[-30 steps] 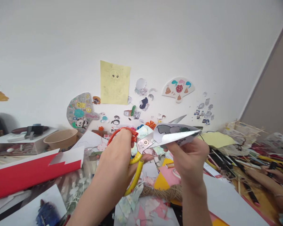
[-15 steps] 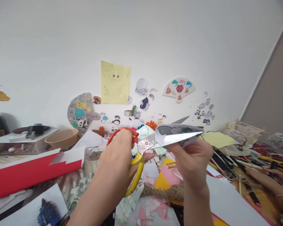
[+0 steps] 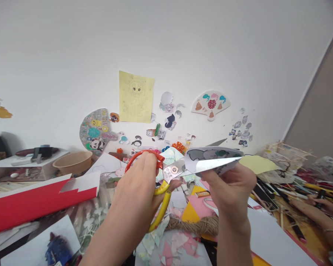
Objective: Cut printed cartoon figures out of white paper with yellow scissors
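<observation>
- The metal scissors with a red upper handle and a yellow lower handle (image 3: 174, 170) are held in the air above a cluttered table, before a white wall (image 3: 166, 40).
- Their blades are silver and shiny, joined at a round pivot; small markings by the pivot are too small to read.
- The left hand (image 3: 140, 181) grips the scissors by the handles, its fingers wrapped at the red one and the yellow loop hanging below.
- The scissors point to the right, away from the left hand; their long axis runs mostly sideways, rising slightly toward the tips.
- The blades stand apart: one lies in front of the paper with its tip near the right hand, the other shows its tip behind the paper's upper edge.
- The white paper piece with grey, dark-outlined printed figures (image 3: 208, 153) sits between the blades, longer from left to right, with a dull green patch in its print.
- The right hand (image 3: 231, 184) grips this paper from below, thumb toward the viewer's side.
- Pale green and pink torn paper scraps (image 3: 148, 244) lie below.
</observation>
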`<state>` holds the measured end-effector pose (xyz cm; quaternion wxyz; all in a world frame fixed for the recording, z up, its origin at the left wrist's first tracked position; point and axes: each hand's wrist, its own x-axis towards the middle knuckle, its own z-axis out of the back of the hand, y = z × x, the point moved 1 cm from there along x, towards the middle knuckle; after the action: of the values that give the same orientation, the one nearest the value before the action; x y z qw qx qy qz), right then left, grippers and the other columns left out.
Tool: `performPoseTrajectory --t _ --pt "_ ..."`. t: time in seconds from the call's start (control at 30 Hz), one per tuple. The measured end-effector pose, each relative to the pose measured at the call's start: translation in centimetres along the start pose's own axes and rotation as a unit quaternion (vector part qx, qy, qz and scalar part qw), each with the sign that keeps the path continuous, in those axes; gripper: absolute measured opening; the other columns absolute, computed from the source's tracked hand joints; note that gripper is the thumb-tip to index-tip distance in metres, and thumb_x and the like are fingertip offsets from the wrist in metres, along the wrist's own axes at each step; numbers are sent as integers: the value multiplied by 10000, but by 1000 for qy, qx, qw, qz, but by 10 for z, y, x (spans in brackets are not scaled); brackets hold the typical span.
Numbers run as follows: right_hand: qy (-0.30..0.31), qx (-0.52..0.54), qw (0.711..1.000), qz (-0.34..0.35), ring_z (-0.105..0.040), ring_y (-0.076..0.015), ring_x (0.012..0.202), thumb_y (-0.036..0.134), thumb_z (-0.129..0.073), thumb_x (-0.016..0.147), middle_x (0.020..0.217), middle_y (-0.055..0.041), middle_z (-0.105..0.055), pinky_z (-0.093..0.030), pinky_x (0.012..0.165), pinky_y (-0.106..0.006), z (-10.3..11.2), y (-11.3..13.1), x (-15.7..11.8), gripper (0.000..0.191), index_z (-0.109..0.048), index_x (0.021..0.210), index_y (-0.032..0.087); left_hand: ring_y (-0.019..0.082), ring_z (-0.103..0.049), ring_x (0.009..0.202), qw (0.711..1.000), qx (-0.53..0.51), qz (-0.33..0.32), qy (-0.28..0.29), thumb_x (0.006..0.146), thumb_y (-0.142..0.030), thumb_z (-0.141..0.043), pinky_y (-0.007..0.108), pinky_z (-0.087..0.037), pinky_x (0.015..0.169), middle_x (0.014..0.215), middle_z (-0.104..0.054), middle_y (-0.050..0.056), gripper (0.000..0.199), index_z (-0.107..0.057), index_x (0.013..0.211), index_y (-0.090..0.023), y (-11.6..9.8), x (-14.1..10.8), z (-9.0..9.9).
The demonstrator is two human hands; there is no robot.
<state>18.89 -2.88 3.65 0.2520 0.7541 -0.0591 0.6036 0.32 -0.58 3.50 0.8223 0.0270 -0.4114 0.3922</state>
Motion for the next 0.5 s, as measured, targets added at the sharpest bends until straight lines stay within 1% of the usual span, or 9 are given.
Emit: performPoseTrajectory --t 0.1,0.2,0.27,0.5 --pt "3 -6 1000 -1 -556 -130 589 144 -751 771 602 28 -601 -501 573 -275 2 -1 -1 147 -670 665 205 208 -508 733 1000 0 -1 0 940 -488 -516 313 -371 610 863 -519 -1 315 -302 886 -263 0 0 1" --pt "-5 -24 1000 -10 -496 -122 544 181 -760 763 539 38 -516 -472 537 -280 3 0 -2 224 -610 598 199 211 -517 724 1000 6 -8 -10 940 -503 -514 309 -373 595 842 -524 -1 325 -304 878 -263 -1 1 1" --pt "-9 -28 999 -11 -480 -119 537 188 -763 757 534 40 -495 -462 528 -279 3 1 -1 244 -590 586 199 210 -522 714 1000 11 -15 -15 944 -503 -504 307 -375 584 835 -527 1 319 -308 870 -262 -1 0 1" --pt "10 -23 1000 11 -526 -120 549 167 -734 775 577 35 -579 -476 525 -264 4 6 1 168 -638 645 212 208 -540 682 999 29 -26 -34 944 -552 -483 304 -378 547 792 -530 2 353 -306 841 -264 -1 -2 1"
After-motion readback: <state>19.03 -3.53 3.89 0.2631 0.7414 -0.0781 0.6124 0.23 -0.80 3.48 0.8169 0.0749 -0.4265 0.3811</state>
